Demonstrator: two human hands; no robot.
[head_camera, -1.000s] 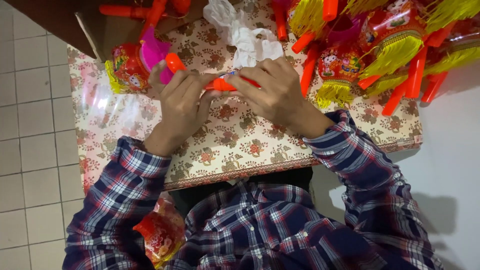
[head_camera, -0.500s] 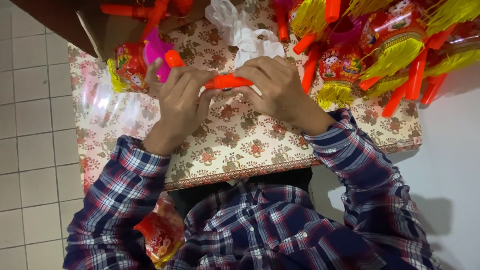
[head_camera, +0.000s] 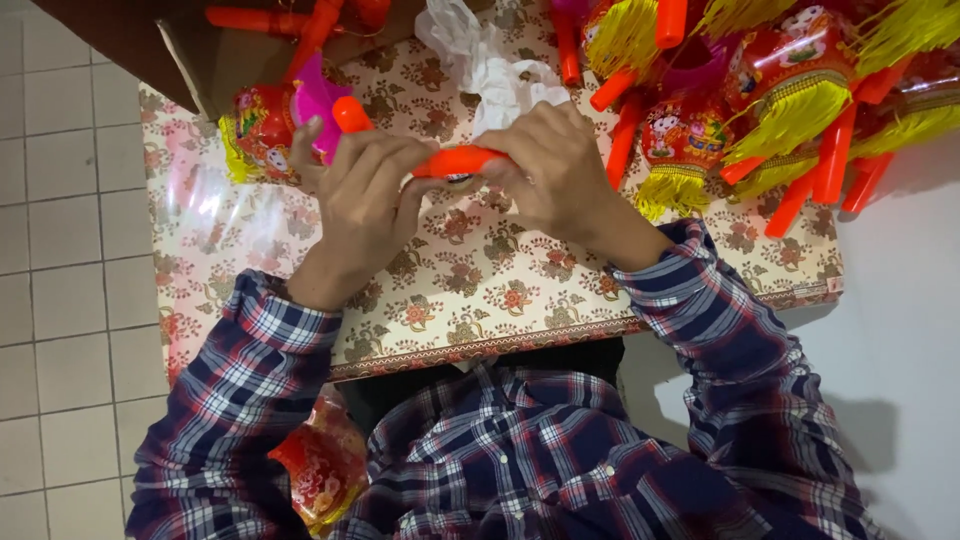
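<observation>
Home craft workplace: floral-cloth table (head_camera: 480, 290), piled tasselled lanterns (head_camera: 800, 90), tiled floor (head_camera: 60, 250).

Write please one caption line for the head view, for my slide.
Left hand and right hand grip an orange stick above a floral tablecloth.

Long-sleeved plaid shirt here, dark blue crossed with red and white lines, cuffs buttoned close at both wrists. The left hand (head_camera: 362, 205) and right hand (head_camera: 553, 170) are bare: no gloves, rings or watch showing. Shirt front carries the same check.
</observation>
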